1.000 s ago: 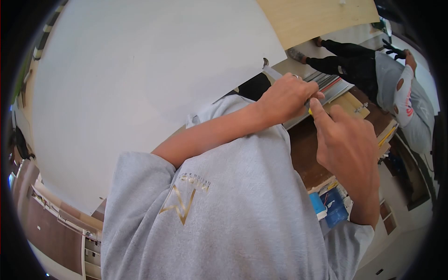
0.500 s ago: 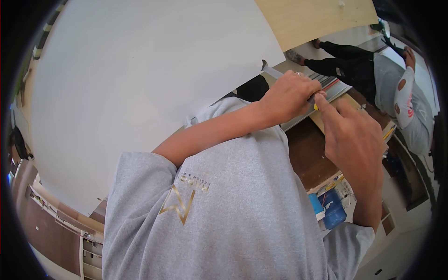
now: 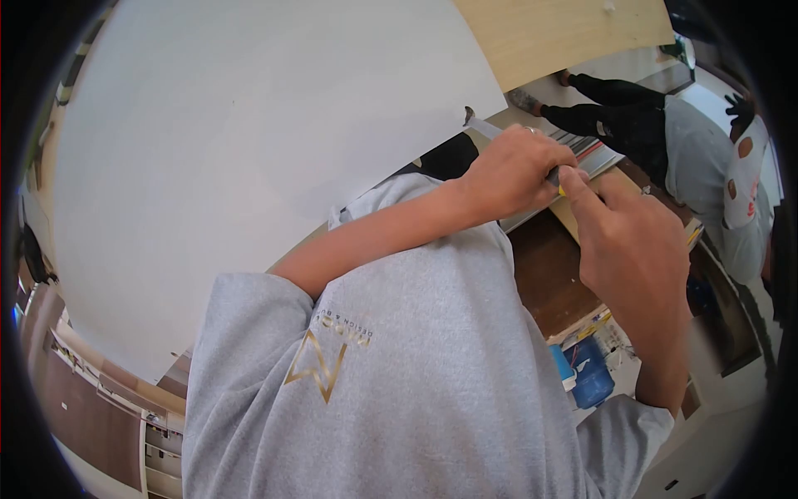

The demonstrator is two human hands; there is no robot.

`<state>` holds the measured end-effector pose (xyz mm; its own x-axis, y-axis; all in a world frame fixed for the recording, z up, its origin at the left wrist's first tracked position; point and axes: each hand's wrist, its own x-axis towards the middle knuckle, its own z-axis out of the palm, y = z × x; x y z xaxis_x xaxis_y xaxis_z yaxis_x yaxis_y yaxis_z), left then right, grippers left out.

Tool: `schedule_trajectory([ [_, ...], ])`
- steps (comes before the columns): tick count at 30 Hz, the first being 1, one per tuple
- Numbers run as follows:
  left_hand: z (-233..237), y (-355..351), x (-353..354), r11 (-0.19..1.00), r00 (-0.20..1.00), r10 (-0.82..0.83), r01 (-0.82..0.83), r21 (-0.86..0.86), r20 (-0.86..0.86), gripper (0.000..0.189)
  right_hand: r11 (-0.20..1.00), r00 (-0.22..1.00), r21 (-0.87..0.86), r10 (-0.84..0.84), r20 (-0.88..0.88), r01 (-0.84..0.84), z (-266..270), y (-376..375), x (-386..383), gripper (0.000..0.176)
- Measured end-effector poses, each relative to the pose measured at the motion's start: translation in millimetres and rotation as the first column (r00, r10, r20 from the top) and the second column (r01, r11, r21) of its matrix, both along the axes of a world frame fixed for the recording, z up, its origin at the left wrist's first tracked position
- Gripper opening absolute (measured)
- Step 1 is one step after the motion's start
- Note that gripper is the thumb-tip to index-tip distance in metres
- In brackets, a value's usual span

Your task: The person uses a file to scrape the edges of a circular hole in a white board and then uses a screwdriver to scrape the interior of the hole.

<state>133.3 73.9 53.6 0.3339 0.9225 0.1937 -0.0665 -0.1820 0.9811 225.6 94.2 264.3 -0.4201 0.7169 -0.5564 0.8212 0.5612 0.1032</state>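
My left hand point(image 3: 517, 173) is wrapped round a long slim tool point(image 3: 485, 127) near the edge of a large white board point(image 3: 274, 100). The tool's flat grey end with a dark curved tip sticks out past my knuckles over the board's corner. At its other end a dark and yellow part shows between my two hands. My right hand point(image 3: 628, 229) is closed on that yellow end, thumb along it; its other fingers are partly hidden. The two hands nearly touch.
A light wooden sheet point(image 3: 573, 33) lies beyond the board. At the right stands a person point(image 3: 702, 150) in a grey shirt and black trousers, with a dark glove. Below my hands are a brown panel point(image 3: 544, 266) and a blue container point(image 3: 593, 374).
My right hand and forearm have shifted slightly right. The other person's arm has moved right, and the dark-gloved hand now shows raised with fingers spread.
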Motion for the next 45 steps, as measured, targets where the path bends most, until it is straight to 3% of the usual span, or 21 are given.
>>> schedule_trajectory([
  [4,-5.6,-1.0,-7.9,0.988,0.978,-0.155,0.151,-0.042,-0.141,0.011,0.996,0.996,-0.046,0.083,0.039,-0.082,4.5,-4.1,-9.8,0.041],
  [10,-1.0,16.0,-10.2,0.931,0.907,-0.354,0.319,-0.176,-0.228,0.020,0.978,0.980,-0.164,-0.153,-0.127,0.131,-6.1,18.1,19.6,0.036],
  [13,-0.4,5.1,-3.4,0.987,0.973,-0.161,0.154,-0.052,-0.167,0.021,0.982,0.989,-0.124,-0.149,-0.025,0.145,10.5,10.8,2.1,0.037],
  [16,15.2,-1.3,14.8,0.985,0.990,0.126,-0.133,0.107,0.069,0.026,0.985,0.984,-0.019,-0.170,0.060,0.171,42.3,2.1,-12.1,0.040],
  [19,30.8,0.4,13.7,0.976,0.994,0.101,-0.090,0.199,-0.044,0.029,0.942,0.939,-0.035,-0.328,0.102,0.333,57.8,-5.7,-5.7,0.044],
  [22,23.2,-0.1,13.1,0.981,0.996,-0.002,0.019,0.193,-0.088,0.031,0.905,0.894,-0.037,-0.425,-0.141,0.424,34.4,-23.5,19.6,0.051],
  [25,20.5,-3.1,6.8,0.978,0.977,-0.123,0.149,0.148,-0.174,0.032,0.843,0.778,-0.142,-0.535,-0.330,0.519,17.6,-28.3,40.3,0.047],
  [27,22.5,-10.3,4.4,0.973,0.961,-0.178,0.203,0.105,-0.209,0.032,0.774,0.693,-0.301,-0.633,-0.344,0.558,14.8,-26.9,56.6,0.043],
  [32,24.8,-35.5,-3.3,0.953,0.949,-0.300,0.301,-0.003,-0.099,0.041,0.531,0.547,-0.570,-0.821,-0.163,0.627,8.9,-19.8,82.1,0.036],
  [35,13.7,-53.0,2.5,0.951,0.941,-0.309,0.306,-0.046,-0.140,0.043,0.556,0.612,-0.611,-0.778,-0.144,0.563,-5.7,-7.1,93.0,0.036],
  [38,13.3,-50.5,7.5,0.975,0.960,-0.216,0.203,-0.087,-0.180,0.043,0.661,0.470,-0.595,-0.748,-0.468,0.458,-28.3,-10.2,112.5,0.040],
  [41,19.9,-44.8,19.5,0.986,0.965,-0.160,0.148,-0.072,-0.209,0.039,0.648,0.428,-0.675,-0.753,-0.499,0.353,-28.8,9.3,130.8,0.047],
  [45,24.9,-42.9,42.4,1.000,0.965,0.009,-0.001,0.030,-0.264,0.042,0.845,0.461,-0.487,-0.530,-0.712,0.218,-31.2,16.3,135.3,0.040],
])
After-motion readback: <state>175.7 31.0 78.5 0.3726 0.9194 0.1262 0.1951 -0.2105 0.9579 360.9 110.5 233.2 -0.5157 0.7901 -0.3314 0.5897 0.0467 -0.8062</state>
